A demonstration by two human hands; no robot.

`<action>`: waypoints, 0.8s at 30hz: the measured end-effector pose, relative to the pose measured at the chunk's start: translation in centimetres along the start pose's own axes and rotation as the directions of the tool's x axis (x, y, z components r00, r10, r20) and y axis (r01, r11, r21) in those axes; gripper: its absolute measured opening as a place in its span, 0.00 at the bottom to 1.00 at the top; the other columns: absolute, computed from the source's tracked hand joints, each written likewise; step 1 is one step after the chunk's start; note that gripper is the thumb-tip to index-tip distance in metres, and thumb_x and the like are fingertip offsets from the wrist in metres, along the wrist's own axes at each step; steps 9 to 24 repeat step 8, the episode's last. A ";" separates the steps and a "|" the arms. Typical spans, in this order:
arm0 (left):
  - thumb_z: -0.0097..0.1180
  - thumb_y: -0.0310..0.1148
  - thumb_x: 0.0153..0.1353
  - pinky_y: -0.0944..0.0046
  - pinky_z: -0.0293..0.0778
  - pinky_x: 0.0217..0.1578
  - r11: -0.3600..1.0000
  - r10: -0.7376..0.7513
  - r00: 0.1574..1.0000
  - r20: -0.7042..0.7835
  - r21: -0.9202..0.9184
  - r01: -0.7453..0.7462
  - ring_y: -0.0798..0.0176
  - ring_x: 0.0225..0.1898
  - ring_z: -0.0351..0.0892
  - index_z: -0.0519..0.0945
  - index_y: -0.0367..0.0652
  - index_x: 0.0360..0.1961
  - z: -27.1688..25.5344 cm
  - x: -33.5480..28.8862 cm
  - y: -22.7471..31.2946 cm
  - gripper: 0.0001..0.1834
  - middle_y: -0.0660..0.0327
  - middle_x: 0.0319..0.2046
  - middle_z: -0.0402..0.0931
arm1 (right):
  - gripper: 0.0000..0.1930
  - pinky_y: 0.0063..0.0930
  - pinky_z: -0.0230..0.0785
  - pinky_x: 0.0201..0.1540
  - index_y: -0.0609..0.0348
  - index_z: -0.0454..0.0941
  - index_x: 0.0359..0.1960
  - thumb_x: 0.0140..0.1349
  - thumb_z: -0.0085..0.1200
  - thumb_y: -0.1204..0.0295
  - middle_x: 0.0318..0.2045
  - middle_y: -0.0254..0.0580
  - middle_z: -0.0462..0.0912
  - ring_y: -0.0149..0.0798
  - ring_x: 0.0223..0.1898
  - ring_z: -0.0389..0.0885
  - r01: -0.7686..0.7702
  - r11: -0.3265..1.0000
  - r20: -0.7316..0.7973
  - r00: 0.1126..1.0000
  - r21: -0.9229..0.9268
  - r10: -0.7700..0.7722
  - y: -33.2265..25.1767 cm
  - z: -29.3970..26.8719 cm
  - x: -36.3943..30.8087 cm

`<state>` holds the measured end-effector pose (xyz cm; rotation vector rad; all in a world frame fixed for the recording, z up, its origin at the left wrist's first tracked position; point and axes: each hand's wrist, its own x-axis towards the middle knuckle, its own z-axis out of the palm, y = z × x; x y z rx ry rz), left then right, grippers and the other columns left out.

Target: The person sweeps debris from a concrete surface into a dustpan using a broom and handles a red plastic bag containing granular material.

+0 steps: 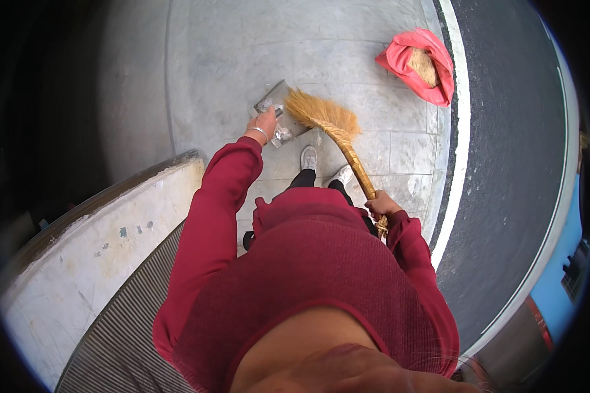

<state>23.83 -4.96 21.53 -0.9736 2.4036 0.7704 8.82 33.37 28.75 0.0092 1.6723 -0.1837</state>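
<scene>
My left hand [263, 123] is closed round the handle of a metal dustpan [271, 97], held low over the pavement. Some crumpled pale litter [282, 133] lies in the pan. In my right hand [383, 204] is the wrapped handle of a straw broom [337, 134]. The broom slants forward and left from that hand, and its tan bristles reach the right side of the dustpan. Whether the bristles touch the pan I cannot tell. My shoes [309, 158] are just behind the pan and broom.
A red sack [421, 65], its mouth rolled back on tan, grainy stuff, stands at the pavement's far right edge. Beyond a white line [462, 131] runs the dark road [511, 144]. At my left is a low, pale wall [121, 245] beside a ribbed grey surface [137, 314].
</scene>
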 end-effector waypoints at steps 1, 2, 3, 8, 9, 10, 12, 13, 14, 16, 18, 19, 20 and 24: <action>0.45 0.40 0.60 0.48 0.69 0.36 1.000 -0.004 1.000 -0.017 -0.009 0.004 0.42 0.37 0.74 0.62 0.42 0.42 0.3 0.2 -1.0 0.15 0.45 0.32 0.75 | 0.12 0.29 0.60 0.11 0.67 0.65 0.32 0.49 0.53 0.75 0.13 0.41 0.70 0.35 0.10 0.69 0.014 0.998 0.023 1.000 0.060 -0.015 -0.1 -0.4 -1.0; 0.45 0.40 0.60 0.48 0.69 0.36 1.000 -0.003 1.000 -0.028 -0.016 0.002 0.42 0.37 0.74 0.62 0.42 0.42 0.3 0.2 -1.5 0.15 0.45 0.32 0.75 | 0.13 0.28 0.59 0.10 0.66 0.64 0.33 0.50 0.54 0.74 0.13 0.39 0.69 0.33 0.10 0.68 0.045 0.998 0.021 0.999 0.032 -0.046 -0.1 -0.8 -1.7; 0.45 0.40 0.60 0.48 0.69 0.36 1.000 -0.015 1.000 -0.024 -0.025 0.014 0.42 0.37 0.74 0.62 0.42 0.42 0.1 0.0 -2.1 0.15 0.45 0.32 0.75 | 0.14 0.28 0.60 0.10 0.65 0.63 0.34 0.50 0.54 0.74 0.13 0.39 0.69 0.33 0.10 0.68 0.045 0.998 0.011 0.999 0.049 -0.045 -0.2 -1.1 -2.6; 0.45 0.41 0.60 0.49 0.69 0.41 0.991 -0.109 0.994 -0.002 -0.082 0.109 0.44 0.41 0.74 0.62 0.44 0.44 -1.2 -1.5 -3.5 0.16 0.45 0.37 0.75 | 0.13 0.27 0.61 0.09 0.63 0.62 0.36 0.51 0.52 0.75 0.14 0.39 0.69 0.32 0.10 0.68 0.132 0.987 -0.050 0.991 0.097 -0.127 -2.9 -4.4 -3.1; 0.45 0.41 0.60 0.49 0.69 0.41 0.991 -0.109 0.994 -0.002 -0.082 0.109 0.44 0.41 0.74 0.62 0.44 0.44 -1.2 -1.5 -3.5 0.16 0.45 0.37 0.75 | 0.13 0.27 0.61 0.09 0.63 0.62 0.36 0.51 0.52 0.75 0.14 0.39 0.69 0.32 0.10 0.68 0.132 0.987 -0.050 0.991 0.097 -0.127 -2.9 -4.4 -3.1; 0.45 0.41 0.60 0.49 0.69 0.41 0.991 -0.109 0.994 -0.002 -0.082 0.109 0.44 0.41 0.74 0.62 0.44 0.44 -1.2 -1.5 -3.5 0.16 0.45 0.37 0.75 | 0.13 0.27 0.61 0.09 0.63 0.62 0.36 0.51 0.52 0.75 0.14 0.39 0.69 0.32 0.10 0.68 0.132 0.987 -0.050 0.991 0.097 -0.127 -2.9 -4.4 -3.1; 0.45 0.41 0.60 0.49 0.69 0.41 0.991 -0.109 0.994 -0.002 -0.082 0.109 0.44 0.41 0.74 0.62 0.44 0.44 -1.2 -1.5 -3.5 0.16 0.45 0.37 0.75 | 0.13 0.27 0.61 0.09 0.63 0.62 0.36 0.51 0.52 0.75 0.14 0.39 0.69 0.32 0.10 0.68 0.132 0.987 -0.050 0.991 0.097 -0.127 -2.9 -4.4 -3.1; 0.45 0.41 0.60 0.49 0.69 0.41 0.991 -0.109 0.994 -0.002 -0.082 0.109 0.44 0.41 0.74 0.62 0.44 0.44 -1.2 -1.5 -3.5 0.16 0.45 0.37 0.75 | 0.13 0.27 0.61 0.09 0.63 0.62 0.36 0.51 0.52 0.75 0.14 0.39 0.69 0.32 0.10 0.68 0.132 0.987 -0.050 0.991 0.097 -0.127 -2.9 -4.4 -3.1; 0.45 0.41 0.60 0.49 0.69 0.41 0.991 -0.109 0.994 -0.002 -0.082 0.109 0.44 0.41 0.74 0.62 0.44 0.44 -1.2 -1.5 -3.5 0.16 0.45 0.37 0.75 | 0.13 0.27 0.61 0.09 0.63 0.62 0.36 0.51 0.52 0.75 0.14 0.39 0.69 0.32 0.10 0.68 0.132 0.987 -0.050 0.991 0.097 -0.127 -2.9 -4.4 -3.1; 0.45 0.41 0.60 0.49 0.69 0.41 0.991 -0.109 0.994 -0.002 -0.082 0.109 0.44 0.41 0.74 0.62 0.44 0.44 -1.2 -1.5 -3.5 0.16 0.45 0.37 0.75 | 0.13 0.27 0.61 0.09 0.63 0.62 0.36 0.51 0.52 0.75 0.14 0.39 0.69 0.32 0.10 0.68 0.132 0.987 -0.050 0.991 0.097 -0.127 -2.9 -4.4 -3.1; 0.45 0.41 0.60 0.49 0.69 0.41 0.991 -0.109 0.994 -0.002 -0.082 0.109 0.44 0.41 0.74 0.62 0.44 0.44 -1.2 -1.5 -3.5 0.16 0.45 0.37 0.75 | 0.13 0.27 0.61 0.09 0.63 0.62 0.36 0.51 0.52 0.75 0.14 0.39 0.69 0.32 0.10 0.68 0.132 0.987 -0.050 0.991 0.097 -0.127 -2.9 -4.4 -3.1; 0.45 0.41 0.60 0.49 0.69 0.41 0.991 -0.109 0.994 -0.002 -0.082 0.109 0.44 0.41 0.74 0.62 0.44 0.44 -1.2 -1.5 -3.5 0.16 0.45 0.37 0.75 | 0.13 0.27 0.61 0.09 0.63 0.62 0.36 0.51 0.52 0.75 0.14 0.39 0.69 0.32 0.10 0.68 0.132 0.987 -0.050 0.991 0.097 -0.127 -2.9 -4.4 -3.1; 0.45 0.41 0.60 0.49 0.69 0.41 0.991 -0.109 0.994 -0.002 -0.082 0.109 0.44 0.41 0.74 0.62 0.44 0.44 -1.2 -1.5 -3.5 0.16 0.45 0.37 0.75 | 0.13 0.27 0.61 0.09 0.63 0.62 0.36 0.51 0.52 0.75 0.14 0.39 0.69 0.32 0.10 0.68 0.132 0.987 -0.050 0.991 0.097 -0.127 -2.9 -4.4 -3.1; 0.45 0.41 0.60 0.49 0.69 0.41 0.991 -0.109 0.994 -0.002 -0.082 0.109 0.44 0.41 0.74 0.62 0.44 0.44 -1.2 -1.5 -3.5 0.16 0.45 0.37 0.75 | 0.13 0.27 0.61 0.09 0.63 0.62 0.36 0.51 0.52 0.75 0.14 0.39 0.69 0.32 0.10 0.68 0.132 0.987 -0.050 0.991 0.097 -0.127 -2.9 -4.4 -3.1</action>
